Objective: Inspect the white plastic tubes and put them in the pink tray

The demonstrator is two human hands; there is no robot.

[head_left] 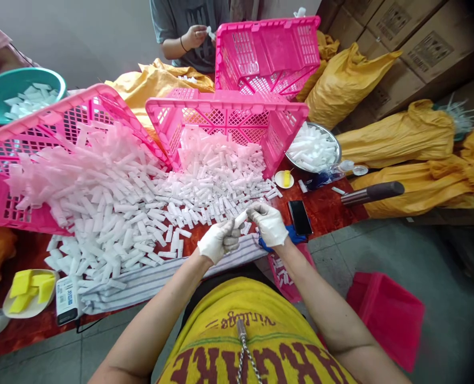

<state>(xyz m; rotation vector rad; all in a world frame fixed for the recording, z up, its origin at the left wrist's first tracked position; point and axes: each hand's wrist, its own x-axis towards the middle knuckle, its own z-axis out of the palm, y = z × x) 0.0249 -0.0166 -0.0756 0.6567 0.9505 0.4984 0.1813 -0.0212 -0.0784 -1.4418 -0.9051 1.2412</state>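
Observation:
My left hand (219, 241), in a white glove with greyed fingertips, is closed around a small white plastic tube (241, 218). At the tube's far end, the gloved fingers of my right hand (269, 224) are pinched together; whether they grip the tube itself or something tiny is hard to see. A large heap of similar white tubes (136, 234) spreads over the red table just beyond my hands. It spills out of two tipped pink crates, the left crate (5, 205) and the middle crate (280, 133). A striped cloth (141, 285) runs along the near table edge under my wrists.
A black phone (299, 217) lies right of my right hand, near a dish (280, 180) with a yellow sponge. Beyond are a metal bowl (338, 149) of white pieces, a dark-handled tool (375, 193) and yellow sacks (400, 133). Across the table, a person's hand (194, 37) holds a white piece.

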